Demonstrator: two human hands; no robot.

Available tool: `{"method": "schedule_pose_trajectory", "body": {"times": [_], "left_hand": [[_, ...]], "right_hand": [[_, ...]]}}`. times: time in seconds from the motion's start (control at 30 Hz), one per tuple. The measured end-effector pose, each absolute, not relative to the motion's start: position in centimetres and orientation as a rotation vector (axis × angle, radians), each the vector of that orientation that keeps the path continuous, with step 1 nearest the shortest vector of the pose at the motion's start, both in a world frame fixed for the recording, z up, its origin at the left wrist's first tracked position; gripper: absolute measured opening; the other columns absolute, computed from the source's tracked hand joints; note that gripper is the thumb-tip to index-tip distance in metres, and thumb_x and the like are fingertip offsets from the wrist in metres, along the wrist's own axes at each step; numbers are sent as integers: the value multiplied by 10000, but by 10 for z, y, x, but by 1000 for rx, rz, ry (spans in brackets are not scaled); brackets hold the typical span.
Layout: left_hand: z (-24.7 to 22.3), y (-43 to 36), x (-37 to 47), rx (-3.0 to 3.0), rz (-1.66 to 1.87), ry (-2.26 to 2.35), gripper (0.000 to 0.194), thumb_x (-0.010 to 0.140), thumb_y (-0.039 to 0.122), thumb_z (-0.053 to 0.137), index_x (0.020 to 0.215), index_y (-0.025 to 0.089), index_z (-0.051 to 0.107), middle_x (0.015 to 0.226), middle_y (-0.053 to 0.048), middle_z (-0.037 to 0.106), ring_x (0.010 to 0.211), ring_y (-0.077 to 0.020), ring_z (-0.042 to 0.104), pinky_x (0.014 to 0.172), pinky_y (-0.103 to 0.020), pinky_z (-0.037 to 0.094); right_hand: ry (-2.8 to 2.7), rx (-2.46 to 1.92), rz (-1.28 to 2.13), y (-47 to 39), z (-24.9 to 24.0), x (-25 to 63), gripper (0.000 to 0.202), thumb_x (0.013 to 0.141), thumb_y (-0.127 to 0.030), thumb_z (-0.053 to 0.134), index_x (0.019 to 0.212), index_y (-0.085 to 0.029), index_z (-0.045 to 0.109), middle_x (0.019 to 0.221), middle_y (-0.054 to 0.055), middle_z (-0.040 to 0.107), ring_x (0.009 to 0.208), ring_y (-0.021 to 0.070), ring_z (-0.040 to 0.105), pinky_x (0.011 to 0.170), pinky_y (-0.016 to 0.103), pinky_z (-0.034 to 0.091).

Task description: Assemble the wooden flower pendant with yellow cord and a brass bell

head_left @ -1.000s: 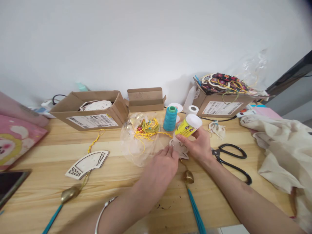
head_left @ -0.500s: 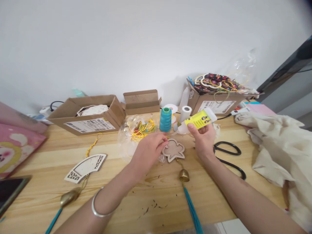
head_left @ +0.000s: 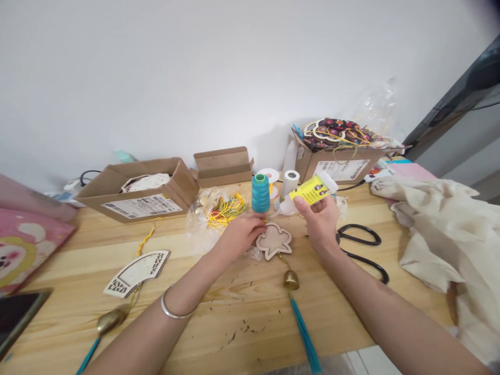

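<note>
My right hand (head_left: 323, 221) grips a glue bottle (head_left: 311, 191) with a yellow label, tilted so that its thin nozzle points down to the left. Below the nozzle lies a flower-shaped wooden piece (head_left: 275, 240) with a raised rim. The curled fingers of my left hand (head_left: 244, 232) are closed at the upper left edge of this piece; their tips are partly hidden. From the piece's lower end, a cord leads to a brass bell (head_left: 291, 279) with a teal tassel (head_left: 304, 333). A teal thread spool (head_left: 260, 193) stands just behind my left hand.
A fan-shaped wooden piece (head_left: 136, 273) with another bell (head_left: 111, 320) lies at left. Behind are a bag of yellow cords (head_left: 226, 211), cardboard boxes (head_left: 142, 205) and a filled box (head_left: 341, 169). Black-handled scissors (head_left: 359, 234) and cream cloth (head_left: 437, 229) lie at right.
The view has shifted slightly, so most things sit a little further left. Both hands stay nearly in place over the wooden piece, and the glue bottle remains tilted in my right hand.
</note>
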State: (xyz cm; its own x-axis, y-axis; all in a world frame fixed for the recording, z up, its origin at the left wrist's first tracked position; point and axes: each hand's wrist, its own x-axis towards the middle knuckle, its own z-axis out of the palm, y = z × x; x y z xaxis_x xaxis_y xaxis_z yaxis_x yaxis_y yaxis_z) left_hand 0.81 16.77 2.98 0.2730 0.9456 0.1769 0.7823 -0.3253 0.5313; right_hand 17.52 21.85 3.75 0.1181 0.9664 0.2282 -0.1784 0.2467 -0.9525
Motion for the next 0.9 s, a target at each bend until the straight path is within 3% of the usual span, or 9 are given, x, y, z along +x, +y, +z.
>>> {"method": "schedule_pose_trajectory", "body": {"times": [0.2,0.37,0.9], "left_hand": [[29,167,4,2251,687,1547,227,833,211,437,909,187,650,1069,-57,626,978,-167,566,873,-319,443],[32,161,-3,2429,625,1428,320,813,94,389,1021,193,612,1168,-84,566,1060,-170,523,894,-340,435],[29,155,-4,2460,592,1421,301,828,117,399,1024,160,624,1213,-125,522,1091,-185,501,914,-334,419]], "right_hand": [[-1116,-938,1048,219,38,175,401,539,-432,704,788,-198,494,781,57,664,705,195,638,617,317,527],[-1120,-939,1045,219,38,175,405,539,-438,702,790,-201,490,780,57,664,705,199,642,619,321,529],[-1093,-925,1066,219,36,175,354,551,-357,712,789,-192,509,771,45,657,695,178,632,617,300,523]]}}
